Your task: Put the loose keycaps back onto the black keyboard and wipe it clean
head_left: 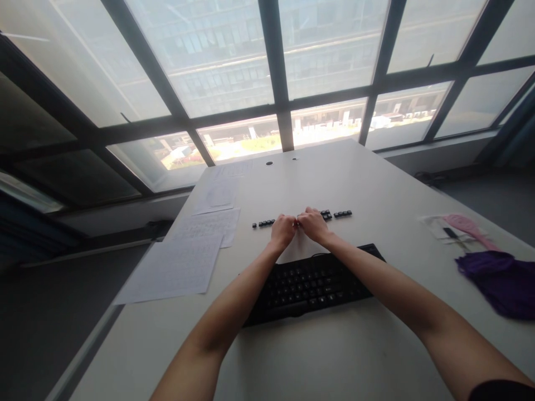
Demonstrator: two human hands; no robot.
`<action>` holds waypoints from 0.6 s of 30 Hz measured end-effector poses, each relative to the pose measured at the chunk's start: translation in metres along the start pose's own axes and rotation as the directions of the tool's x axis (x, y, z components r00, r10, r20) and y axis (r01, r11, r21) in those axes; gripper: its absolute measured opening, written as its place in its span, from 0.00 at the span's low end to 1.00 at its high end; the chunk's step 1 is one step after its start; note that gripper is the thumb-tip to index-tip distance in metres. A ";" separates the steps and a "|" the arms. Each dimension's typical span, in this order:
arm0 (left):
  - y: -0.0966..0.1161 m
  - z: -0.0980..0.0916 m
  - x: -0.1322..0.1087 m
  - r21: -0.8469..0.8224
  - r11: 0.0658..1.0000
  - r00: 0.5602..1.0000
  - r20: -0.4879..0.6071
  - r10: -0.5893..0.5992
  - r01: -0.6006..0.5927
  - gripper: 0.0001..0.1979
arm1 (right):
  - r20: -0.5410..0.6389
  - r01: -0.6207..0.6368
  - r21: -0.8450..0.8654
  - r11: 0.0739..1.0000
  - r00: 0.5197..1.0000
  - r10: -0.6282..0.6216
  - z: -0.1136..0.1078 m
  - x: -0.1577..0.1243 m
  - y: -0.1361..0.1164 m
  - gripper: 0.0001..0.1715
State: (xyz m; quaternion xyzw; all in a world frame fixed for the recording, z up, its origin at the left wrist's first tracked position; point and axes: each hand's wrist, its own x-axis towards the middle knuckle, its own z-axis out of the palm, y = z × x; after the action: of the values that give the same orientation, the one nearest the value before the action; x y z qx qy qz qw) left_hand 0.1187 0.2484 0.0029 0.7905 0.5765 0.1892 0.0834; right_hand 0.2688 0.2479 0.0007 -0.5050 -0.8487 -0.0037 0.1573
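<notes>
A black keyboard (298, 284) is laid flat on the white desk (317, 356), and small black keys (266, 223) are set in a broken row beyond it, at twelve o'clock from the keyboard. The left hand (284, 229) and the right hand (313, 224) are held close together at the middle of this row. The fingers of both hands are curled in and the tips seem to meet, but whether a key is pinched there cannot be told. From the hands, a lone key (254, 225) is seen at nine o'clock. At three o'clock, a bunch of keys (326, 214) is partly hidden by the right hand, and a short group (343, 213) is placed just past it. By the look of it, both ends of the row are lined up, and the middle may be left to be fixed. Whether any keys are missing from the keyboard cannot be told. Papers (171, 270) are spread at ten o'clock from the keyboard, and a purple cloth (501, 278) is laid at three o'clock, untouched.
</notes>
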 end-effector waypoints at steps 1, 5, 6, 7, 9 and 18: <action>-0.001 -0.002 -0.001 -0.001 1.000 1.000 -0.001 -0.002 0.002 0.08 | -0.002 0.012 0.008 1.000 1.000 -0.012 -0.001 0.000 -0.001 0.14; -0.006 -0.021 -0.022 -0.024 1.000 0.999 -0.034 -0.011 0.010 0.05 | -0.056 0.020 0.049 0.999 0.998 -0.017 -0.012 -0.010 -0.005 0.13; -0.008 -0.027 -0.032 -0.043 0.999 0.998 -0.055 -0.005 0.003 0.04 | -0.103 0.014 0.102 0.995 0.995 -0.003 -0.015 -0.018 -0.007 0.11; -0.008 -0.033 -0.045 -0.067 0.998 0.997 -0.076 0.004 -0.009 0.04 | -0.162 0.012 0.180 0.984 0.987 0.018 -0.018 -0.027 -0.009 0.09; -0.008 -0.044 -0.075 -0.179 0.981 0.987 -0.154 0.050 -0.078 0.03 | -0.277 0.039 0.377 0.925 0.958 0.073 -0.024 -0.051 -0.014 0.06; 0.019 -0.038 -0.138 -0.466 0.869 0.986 -0.068 0.151 -0.165 0.06 | -0.204 0.106 0.651 0.752 0.978 0.038 -0.029 -0.137 -0.037 0.09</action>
State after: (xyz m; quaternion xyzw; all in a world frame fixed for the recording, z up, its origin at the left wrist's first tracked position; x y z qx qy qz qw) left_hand 0.0842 0.1090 0.0164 0.7882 0.4482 0.3410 0.2480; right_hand 0.3052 0.1082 -0.0029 -0.3985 -0.7839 0.2402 0.4110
